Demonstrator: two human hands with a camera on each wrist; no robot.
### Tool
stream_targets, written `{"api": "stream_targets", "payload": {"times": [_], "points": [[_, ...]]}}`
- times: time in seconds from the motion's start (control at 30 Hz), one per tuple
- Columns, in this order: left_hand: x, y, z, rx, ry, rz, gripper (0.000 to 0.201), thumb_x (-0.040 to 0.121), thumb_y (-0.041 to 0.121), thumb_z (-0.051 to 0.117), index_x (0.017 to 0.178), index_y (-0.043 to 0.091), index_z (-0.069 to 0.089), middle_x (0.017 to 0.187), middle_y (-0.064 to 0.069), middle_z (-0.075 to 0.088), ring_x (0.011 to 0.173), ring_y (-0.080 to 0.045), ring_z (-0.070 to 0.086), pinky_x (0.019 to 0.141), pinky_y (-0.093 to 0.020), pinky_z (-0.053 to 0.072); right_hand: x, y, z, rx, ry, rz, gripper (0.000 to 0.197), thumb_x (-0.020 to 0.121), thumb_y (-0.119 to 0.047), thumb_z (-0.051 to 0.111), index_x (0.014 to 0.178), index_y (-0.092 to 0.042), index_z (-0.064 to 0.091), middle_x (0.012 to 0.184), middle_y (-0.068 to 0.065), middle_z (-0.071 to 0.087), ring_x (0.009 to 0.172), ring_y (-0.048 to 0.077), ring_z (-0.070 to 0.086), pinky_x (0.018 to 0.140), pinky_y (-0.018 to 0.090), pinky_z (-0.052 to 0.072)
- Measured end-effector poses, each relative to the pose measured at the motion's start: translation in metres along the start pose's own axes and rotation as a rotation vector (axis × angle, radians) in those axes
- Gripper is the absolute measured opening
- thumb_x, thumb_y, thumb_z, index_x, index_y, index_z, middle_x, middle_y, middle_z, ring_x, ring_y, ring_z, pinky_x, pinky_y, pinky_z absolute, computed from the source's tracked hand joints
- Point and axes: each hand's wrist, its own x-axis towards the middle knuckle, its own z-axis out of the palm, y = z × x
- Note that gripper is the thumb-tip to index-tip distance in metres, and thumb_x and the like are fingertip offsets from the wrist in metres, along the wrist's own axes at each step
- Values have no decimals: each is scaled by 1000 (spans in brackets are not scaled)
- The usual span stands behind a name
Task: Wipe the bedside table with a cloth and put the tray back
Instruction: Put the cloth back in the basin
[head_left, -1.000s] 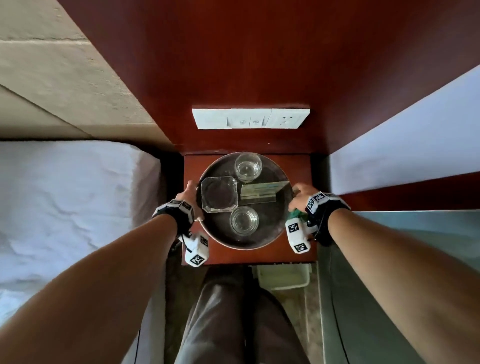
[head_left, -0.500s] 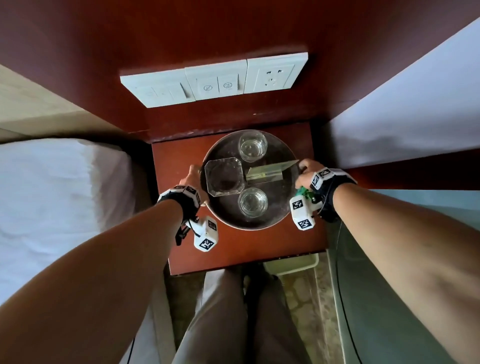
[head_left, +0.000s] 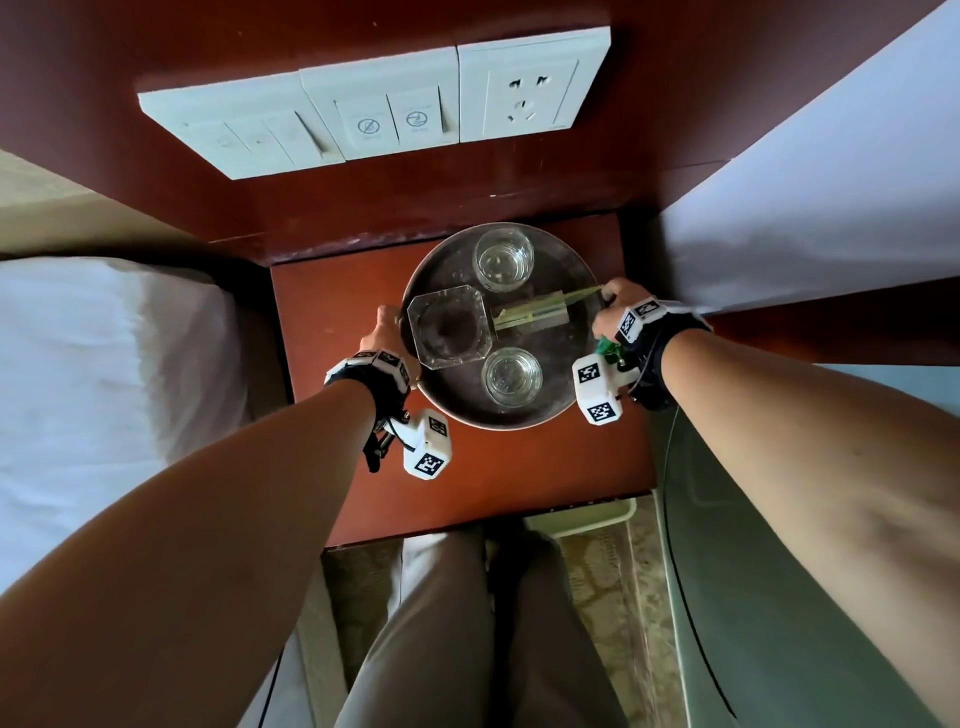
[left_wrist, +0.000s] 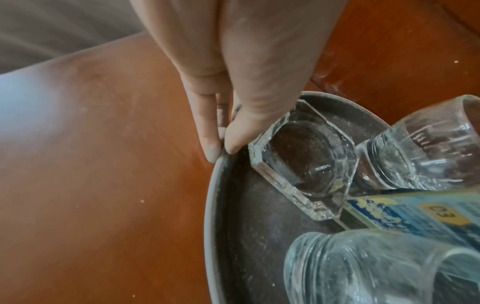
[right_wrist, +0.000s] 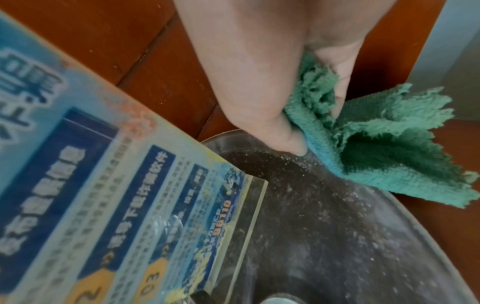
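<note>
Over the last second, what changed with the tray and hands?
The round tray has travelled toward the switch panel, now at the table's back right. Unchanged: left hand and right hand on opposite rims, green cloth in the right grip, glassware in place.

The sign card's (right_wrist: 109, 205) print blurs (cut off at left edge).

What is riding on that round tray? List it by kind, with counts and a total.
On the tray, gripped at its rim by the left hand and right hand:
Drinking glasses: 2
Glass ashtray: 1
Acrylic sign stand: 1
Total: 4
</note>
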Motion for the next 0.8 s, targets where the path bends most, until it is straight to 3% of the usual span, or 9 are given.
{"api": "stream_targets", "payload": {"times": [0.2, 0.27, 0.37, 0.5, 0.57, 0.67, 0.73, 0.8], "points": [[-14, 10, -9, 127, -3, 13, 57, 78, 14, 70, 126, 25, 40, 87, -5, 60, 87, -32, 64, 79, -39, 55, -54, -11, -13, 23, 78, 26, 66, 77, -21, 59, 139, -32, 39, 139, 8, 51, 122, 33, 54, 103, 47, 44], [-27, 16, -17, 217, 5, 48, 57, 78, 16, 72, 126, 20, 41, 94, -7, 58, 92, -35, 62, 77, -38, 52, -69, -11, -13, 50, 124, 34, 67, 81, -15, 58, 142, -32, 35, 141, 7, 50, 124, 33, 52, 104, 45, 43], [-54, 23, -26, 317, 29, 136, 65, 74, 15, 74, 129, 23, 42, 111, -10, 61, 99, -36, 62, 82, -42, 54, -95, -7, -9, 107, 164, -24, 65, 82, -15, 59, 142, -31, 38, 135, 4, 57, 121, 28, 56, 103, 34, 44], [-100, 31, -37, 385, 86, 208, 65, 74, 21, 76, 131, 25, 44, 112, -11, 60, 101, -34, 62, 74, -38, 50, -140, -4, -6, 212, 79, -138, 66, 77, -11, 69, 138, -23, 46, 126, -2, 64, 115, 18, 60, 102, 31, 46], [-129, 33, -42, 325, 59, 216, 66, 76, 19, 77, 133, 22, 45, 115, -11, 61, 102, -32, 62, 78, -36, 52, -169, -1, -7, 229, 26, -211, 63, 76, -15, 72, 135, -20, 50, 124, -3, 64, 110, 16, 62, 96, 26, 49], [-170, 37, -39, 178, -38, 186, 60, 78, 32, 76, 130, 18, 49, 117, -8, 63, 101, -29, 64, 88, -37, 54, -211, 6, -5, 300, -69, -332, 60, 75, -20, 75, 131, -18, 54, 122, -1, 65, 102, 15, 64, 80, 22, 51], [-198, 40, -35, 17, -107, 192, 57, 78, 35, 74, 127, 16, 51, 117, -11, 64, 100, -32, 65, 88, -43, 55, -231, 12, -1, 361, -112, -388, 56, 77, -20, 75, 130, -19, 55, 119, -3, 65, 100, 13, 63, 69, 16, 47], [-223, 38, -29, -86, -134, 200, 50, 81, 30, 72, 124, 11, 53, 114, -16, 65, 99, -33, 66, 86, -46, 56, -255, 16, 1, 400, -118, -470, 53, 77, -19, 76, 127, -20, 57, 112, -5, 65, 99, 12, 62, 66, 13, 43]]}}
